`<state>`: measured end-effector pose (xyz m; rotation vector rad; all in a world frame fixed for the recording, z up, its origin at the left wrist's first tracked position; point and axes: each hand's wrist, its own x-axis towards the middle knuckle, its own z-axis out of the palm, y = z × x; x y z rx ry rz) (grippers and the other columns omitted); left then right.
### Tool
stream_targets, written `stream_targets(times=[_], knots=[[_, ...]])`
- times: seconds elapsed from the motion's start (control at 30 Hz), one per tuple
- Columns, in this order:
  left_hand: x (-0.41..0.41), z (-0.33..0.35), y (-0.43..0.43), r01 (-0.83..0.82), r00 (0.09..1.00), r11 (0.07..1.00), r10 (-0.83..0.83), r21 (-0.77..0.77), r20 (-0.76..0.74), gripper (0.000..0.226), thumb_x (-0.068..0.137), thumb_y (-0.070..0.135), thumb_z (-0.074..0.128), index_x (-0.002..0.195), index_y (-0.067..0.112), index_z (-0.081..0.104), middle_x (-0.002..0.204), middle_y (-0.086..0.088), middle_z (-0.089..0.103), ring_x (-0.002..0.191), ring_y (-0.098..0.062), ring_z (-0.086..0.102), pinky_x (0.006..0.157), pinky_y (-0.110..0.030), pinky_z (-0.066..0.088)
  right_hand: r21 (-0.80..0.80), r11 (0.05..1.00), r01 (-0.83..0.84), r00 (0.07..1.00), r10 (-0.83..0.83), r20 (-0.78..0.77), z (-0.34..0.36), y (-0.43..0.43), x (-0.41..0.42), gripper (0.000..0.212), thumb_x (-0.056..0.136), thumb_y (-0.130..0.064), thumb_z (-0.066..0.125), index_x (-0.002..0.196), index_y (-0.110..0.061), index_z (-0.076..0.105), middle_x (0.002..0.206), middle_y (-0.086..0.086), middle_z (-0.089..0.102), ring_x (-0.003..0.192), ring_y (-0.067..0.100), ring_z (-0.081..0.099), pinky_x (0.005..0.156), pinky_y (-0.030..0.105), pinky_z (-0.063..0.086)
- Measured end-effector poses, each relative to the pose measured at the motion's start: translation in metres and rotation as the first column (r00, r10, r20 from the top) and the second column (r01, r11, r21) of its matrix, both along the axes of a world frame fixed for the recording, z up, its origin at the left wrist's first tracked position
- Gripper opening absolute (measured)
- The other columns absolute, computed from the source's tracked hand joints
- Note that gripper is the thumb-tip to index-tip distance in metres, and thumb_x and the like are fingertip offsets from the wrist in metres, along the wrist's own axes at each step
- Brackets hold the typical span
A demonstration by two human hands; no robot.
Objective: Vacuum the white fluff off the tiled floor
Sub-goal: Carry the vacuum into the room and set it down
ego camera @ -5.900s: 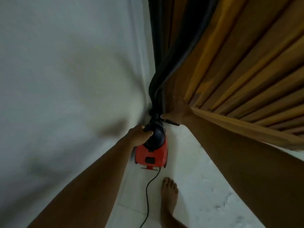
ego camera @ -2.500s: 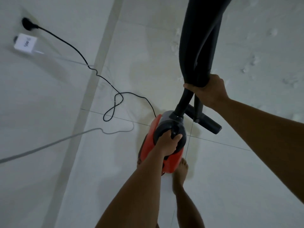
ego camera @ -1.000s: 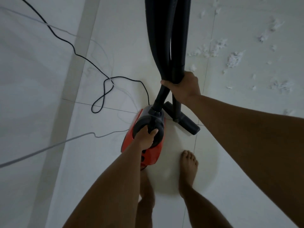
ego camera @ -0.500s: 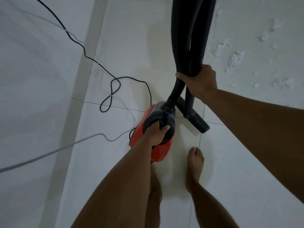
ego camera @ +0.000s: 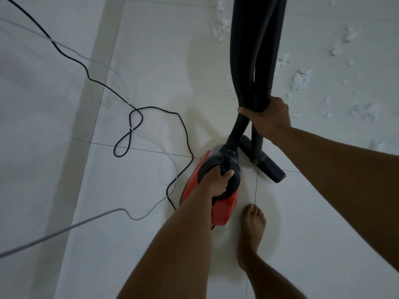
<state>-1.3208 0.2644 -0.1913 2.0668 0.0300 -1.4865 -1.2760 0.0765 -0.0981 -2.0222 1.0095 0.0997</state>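
Vacuum cleaner [ego camera: 224,209], red body with black top, is positioned low over the tiled floor [ego camera: 151,61], just left of a bare foot [ego camera: 253,221]. Whether the body rests on the tiles or is carried just above them cannot be told.

Left hand [ego camera: 216,182]: fingers curled round the black handle on top of the body, thumb wrapped over the front of it.

Right hand [ego camera: 269,117]: fingers closed round both the black hose [ego camera: 241,50] and the black wand [ego camera: 268,50], gripping the two together. Below the hand the hose runs down into the front of the body. The wand runs down to the floor nozzle [ego camera: 269,169], which lies just right of the body, across a tile joint.

White fluff [ego camera: 300,79]: scattered in clumps and flecks over the tiles at upper right, beyond and to the right of the right hand, with a smaller patch left of the hose near the top edge. All of it is apart from the nozzle.

Black power cord [ego camera: 157,107]: trails from upper left, forms a loop on the floor and curves in behind the body. A grey cable [ego camera: 64,228] crosses the floor from the lower left edge and overlaps the cord.
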Motion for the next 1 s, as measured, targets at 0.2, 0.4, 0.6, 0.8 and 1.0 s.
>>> stream_targets(times=[0.2,0.4,0.6,0.8,1.0], knots=[[0.009,-0.006,0.003,-0.063,0.998,0.997,0.063,0.033,0.017,0.042,0.101,0.047,0.047,0.123,0.014,0.058,0.079,-0.004,0.063,0.094,-0.028,0.068,0.096,-0.043,0.052,0.052,0.998,0.023,0.999,-0.025,0.045,0.000,0.000,0.009,0.051,0.080,-0.041,0.085,0.120,-0.012,0.069,0.095,-0.001,0.065,0.089,0.021,0.066,0.085,0.037,0.059],[0.015,-0.005,0.008,-0.054,0.999,0.998,0.054,0.041,0.006,0.040,0.104,0.043,0.045,0.131,0.014,0.053,0.082,-0.004,0.064,0.085,-0.022,0.066,0.078,-0.031,0.048,0.073,0.997,0.024,0.997,-0.029,0.066,-0.006,0.013,0.018,0.051,0.080,-0.042,0.084,0.119,-0.013,0.070,0.092,-0.001,0.066,0.084,0.021,0.067,0.080,0.036,0.060],[0.033,0.005,0.009,0.110,0.994,0.987,-0.111,0.113,0.005,0.062,0.094,0.048,0.058,0.144,0.014,0.044,0.130,-0.016,0.059,0.121,-0.033,0.058,0.103,-0.039,0.046,0.111,0.994,0.008,0.998,-0.016,0.067,-0.007,0.012,0.015,0.050,0.080,-0.040,0.085,0.119,-0.013,0.070,0.094,-0.002,0.064,0.087,0.020,0.065,0.075,0.028,0.051],[0.145,0.119,-0.035,-0.064,0.961,0.889,0.178,-0.454,0.212,0.092,0.076,0.023,0.086,0.145,0.032,0.026,0.150,-0.006,0.035,0.137,-0.017,0.037,0.108,-0.030,0.037,0.168,0.985,-0.044,0.998,0.037,0.041,-0.001,0.005,0.007,0.031,0.081,-0.034,0.085,0.101,-0.022,0.064,0.077,-0.011,0.060,0.079,0.016,0.062,0.063,0.023,0.047],[0.156,0.185,-0.084,0.095,0.847,0.839,0.215,-0.536,0.487,0.047,0.077,0.045,0.081,0.115,0.022,0.067,0.100,0.005,0.073,0.090,-0.008,0.071,0.078,-0.026,0.060,0.175,0.984,-0.010,0.998,-0.002,0.064,0.000,0.008,0.008,0.043,0.084,-0.033,0.082,0.122,-0.018,0.069,0.097,-0.003,0.067,0.086,0.017,0.062,0.061,0.018,0.044]])
